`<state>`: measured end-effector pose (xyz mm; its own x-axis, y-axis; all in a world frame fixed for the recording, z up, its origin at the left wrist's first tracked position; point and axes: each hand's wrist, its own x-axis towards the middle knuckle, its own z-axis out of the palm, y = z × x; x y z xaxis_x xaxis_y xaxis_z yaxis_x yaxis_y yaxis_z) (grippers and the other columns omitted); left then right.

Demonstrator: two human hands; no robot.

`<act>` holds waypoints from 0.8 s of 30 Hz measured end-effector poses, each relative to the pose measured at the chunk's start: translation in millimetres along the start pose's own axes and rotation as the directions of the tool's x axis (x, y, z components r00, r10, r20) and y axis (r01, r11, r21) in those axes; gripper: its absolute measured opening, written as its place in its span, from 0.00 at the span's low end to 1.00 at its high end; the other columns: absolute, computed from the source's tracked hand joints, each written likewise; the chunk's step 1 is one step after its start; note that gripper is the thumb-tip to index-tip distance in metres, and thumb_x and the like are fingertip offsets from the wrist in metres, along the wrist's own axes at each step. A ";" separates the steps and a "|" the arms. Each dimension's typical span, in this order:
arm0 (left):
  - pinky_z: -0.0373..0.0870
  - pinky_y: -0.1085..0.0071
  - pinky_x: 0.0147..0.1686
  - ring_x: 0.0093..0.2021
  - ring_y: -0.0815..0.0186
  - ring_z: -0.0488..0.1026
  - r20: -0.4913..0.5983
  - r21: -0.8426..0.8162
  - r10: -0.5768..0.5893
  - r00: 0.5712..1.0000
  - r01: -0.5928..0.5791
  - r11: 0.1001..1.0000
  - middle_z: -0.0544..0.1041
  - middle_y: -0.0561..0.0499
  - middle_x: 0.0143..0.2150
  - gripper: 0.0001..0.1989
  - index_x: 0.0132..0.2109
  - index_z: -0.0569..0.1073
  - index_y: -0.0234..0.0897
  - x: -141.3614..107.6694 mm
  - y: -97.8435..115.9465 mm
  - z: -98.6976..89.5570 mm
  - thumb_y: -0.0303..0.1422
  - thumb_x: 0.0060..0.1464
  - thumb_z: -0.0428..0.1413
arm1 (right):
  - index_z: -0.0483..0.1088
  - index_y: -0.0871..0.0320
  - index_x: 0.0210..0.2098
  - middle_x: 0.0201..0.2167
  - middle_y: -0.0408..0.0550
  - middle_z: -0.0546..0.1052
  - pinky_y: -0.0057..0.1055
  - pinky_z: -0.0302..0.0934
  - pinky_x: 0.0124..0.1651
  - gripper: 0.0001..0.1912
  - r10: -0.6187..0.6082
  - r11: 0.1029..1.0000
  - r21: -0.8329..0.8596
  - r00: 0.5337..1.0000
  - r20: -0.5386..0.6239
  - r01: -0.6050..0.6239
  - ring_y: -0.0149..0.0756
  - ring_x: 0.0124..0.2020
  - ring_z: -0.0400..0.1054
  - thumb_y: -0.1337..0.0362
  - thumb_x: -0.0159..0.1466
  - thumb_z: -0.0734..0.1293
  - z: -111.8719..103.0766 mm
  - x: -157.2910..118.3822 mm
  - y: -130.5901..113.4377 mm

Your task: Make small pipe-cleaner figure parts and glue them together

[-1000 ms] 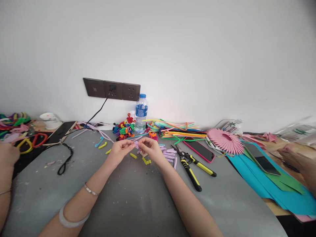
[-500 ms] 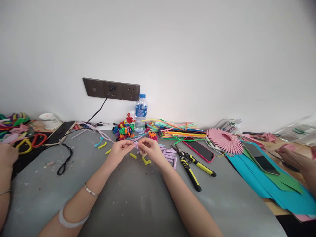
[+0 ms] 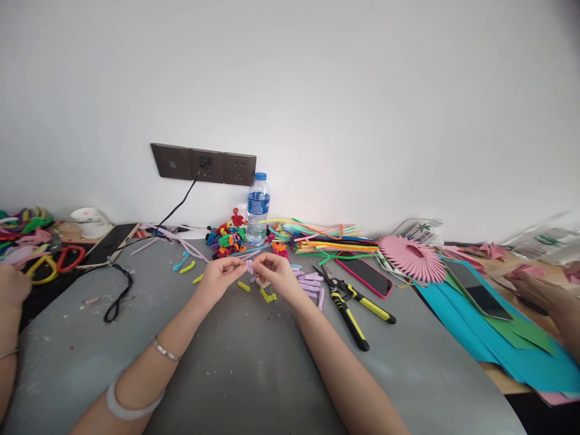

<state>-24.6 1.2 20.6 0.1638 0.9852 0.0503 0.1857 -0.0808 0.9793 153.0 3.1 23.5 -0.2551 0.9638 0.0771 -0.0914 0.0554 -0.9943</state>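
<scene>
Both hands meet above the grey table (image 3: 254,374), fingertips pinched on a small purple fuzzy piece (image 3: 249,266). My left hand (image 3: 223,277) holds it from the left, my right hand (image 3: 274,273) from the right. Its exact shape is mostly covered by the fingers. Beside my right hand lie several purple fuzzy pieces (image 3: 310,283). Short yellow pieces (image 3: 268,296) rest just below the hands, with another yellow piece (image 3: 187,267) and a blue one (image 3: 180,261) left of my left hand.
Yellow-black pliers (image 3: 351,302) and a pink-edged phone (image 3: 366,275) lie right. Behind stand a water bottle (image 3: 258,208), colourful fuzzy figures (image 3: 229,237) and a pipe-cleaner bundle (image 3: 335,238). A black cable (image 3: 121,293) lies left. Other people's hands (image 3: 13,287) show at both sides.
</scene>
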 end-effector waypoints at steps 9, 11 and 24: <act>0.47 0.75 0.21 0.20 0.73 0.49 -0.013 0.000 0.000 1.000 0.000 1.000 0.52 0.61 0.17 0.18 0.33 0.78 0.34 0.5 -1.1 0.2 0.46 0.49 0.60 | 0.68 0.59 0.26 0.17 0.38 0.68 0.23 0.52 0.18 0.20 0.010 1.000 -0.002 1.000 -0.014 -0.010 0.24 0.16 0.58 0.47 0.53 0.72 1.1 0.0 -1.7; 0.46 0.75 0.21 0.20 0.73 0.49 -0.017 -0.013 0.004 1.000 -0.004 1.000 0.53 0.60 0.17 0.17 0.33 0.77 0.34 0.0 0.5 0.1 0.46 0.48 0.61 | 0.68 0.59 0.26 0.17 0.39 0.68 0.23 0.52 0.18 0.21 0.007 1.000 -0.002 1.000 -0.018 -0.007 0.24 0.15 0.58 0.47 0.52 0.72 1.9 0.1 -1.8; 0.43 0.75 0.19 0.18 0.76 0.49 -0.061 -0.197 -0.067 0.996 0.054 0.979 0.63 0.58 0.19 0.21 0.32 0.76 0.33 -3.0 15.2 3.4 0.48 0.40 0.65 | 0.68 0.57 0.28 0.20 0.40 0.69 0.25 0.53 0.19 0.20 -0.052 0.998 0.038 0.995 -0.087 0.056 0.25 0.16 0.56 0.46 0.52 0.72 8.8 -0.6 -4.9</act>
<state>-19.0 -3.4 34.7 0.0916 0.9958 -0.0041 -0.0005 0.0041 1.0000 145.2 -0.1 28.9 -0.1656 0.9786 0.1222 -0.1415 0.0990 -0.9850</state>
